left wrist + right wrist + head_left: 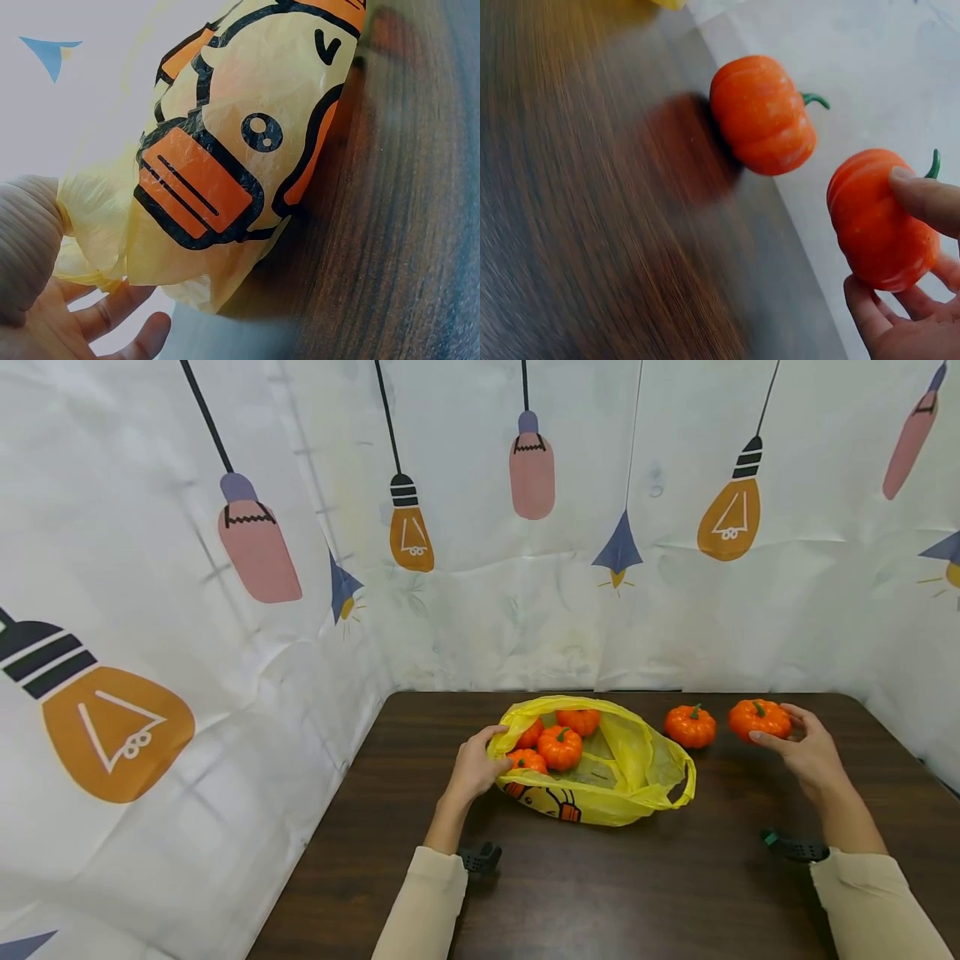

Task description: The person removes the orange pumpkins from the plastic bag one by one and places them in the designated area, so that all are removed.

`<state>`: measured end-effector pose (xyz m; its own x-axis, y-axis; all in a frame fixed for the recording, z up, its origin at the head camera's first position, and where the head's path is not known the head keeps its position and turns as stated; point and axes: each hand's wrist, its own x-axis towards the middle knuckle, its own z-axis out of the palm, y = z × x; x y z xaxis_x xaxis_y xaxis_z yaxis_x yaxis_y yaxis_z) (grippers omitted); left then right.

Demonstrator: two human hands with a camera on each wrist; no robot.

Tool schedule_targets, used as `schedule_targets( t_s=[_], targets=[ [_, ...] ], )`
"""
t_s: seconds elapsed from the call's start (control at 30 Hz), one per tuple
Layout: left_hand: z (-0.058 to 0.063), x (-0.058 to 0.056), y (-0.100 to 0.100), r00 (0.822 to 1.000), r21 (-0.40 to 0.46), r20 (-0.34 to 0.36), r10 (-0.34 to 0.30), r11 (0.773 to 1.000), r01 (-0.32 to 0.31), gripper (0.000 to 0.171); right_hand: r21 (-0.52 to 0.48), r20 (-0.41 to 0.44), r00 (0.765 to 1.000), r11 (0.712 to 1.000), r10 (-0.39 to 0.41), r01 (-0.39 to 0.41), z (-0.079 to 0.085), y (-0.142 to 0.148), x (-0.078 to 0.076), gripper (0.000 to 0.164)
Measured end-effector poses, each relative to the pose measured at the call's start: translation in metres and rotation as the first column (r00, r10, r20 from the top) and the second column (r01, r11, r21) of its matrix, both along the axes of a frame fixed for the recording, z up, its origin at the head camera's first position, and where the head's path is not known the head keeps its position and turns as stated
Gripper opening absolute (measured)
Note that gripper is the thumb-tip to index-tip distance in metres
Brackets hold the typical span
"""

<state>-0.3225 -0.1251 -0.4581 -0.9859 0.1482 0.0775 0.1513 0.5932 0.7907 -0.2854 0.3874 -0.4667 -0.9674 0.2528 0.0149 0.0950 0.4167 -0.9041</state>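
Observation:
A yellow plastic bag (637, 797) with a printed cartoon face lies on its side on the table, its mouth spread wide. Inside it are several small orange pumpkins (560, 748), gathered toward its left end. My left hand (477, 764) pinches the bag's left rim between thumb and fingers; in the left wrist view the thumb presses on the yellow plastic (97, 225). My right hand (813, 752) grips another pumpkin (759, 719) by its side, the thumb on it near the green stem. Just left of that one, a loose pumpkin (690, 727) sits on the table, apart from the bag.
The dark wood-grain table (615, 893) ends at a back edge behind the bag and pumpkins. White cloth printed with lamps (480, 627) hangs behind and along the left side. A black band (480, 858) is at the left wrist, with another (798, 847) at the right.

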Motion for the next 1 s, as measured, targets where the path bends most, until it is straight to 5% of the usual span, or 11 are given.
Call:
schedule_targets(
  t_s=[0.5,1.0],
  targets=[
    [0.001,0.001,0.0,1.0,0.02,0.024,-0.017,1.0,0.016,0.059,0.084,0.055,0.992,0.99,0.11,-0.114,-0.012,0.008,-0.026,0.098],
    [0.001,0.001,0.0,0.999,0.044,0.039,-0.02,0.999,0.018,0.058,0.015,0.098,0.987,0.992,0.124,-0.126,-0.024,0.015,-0.033,0.101]
  ],
)
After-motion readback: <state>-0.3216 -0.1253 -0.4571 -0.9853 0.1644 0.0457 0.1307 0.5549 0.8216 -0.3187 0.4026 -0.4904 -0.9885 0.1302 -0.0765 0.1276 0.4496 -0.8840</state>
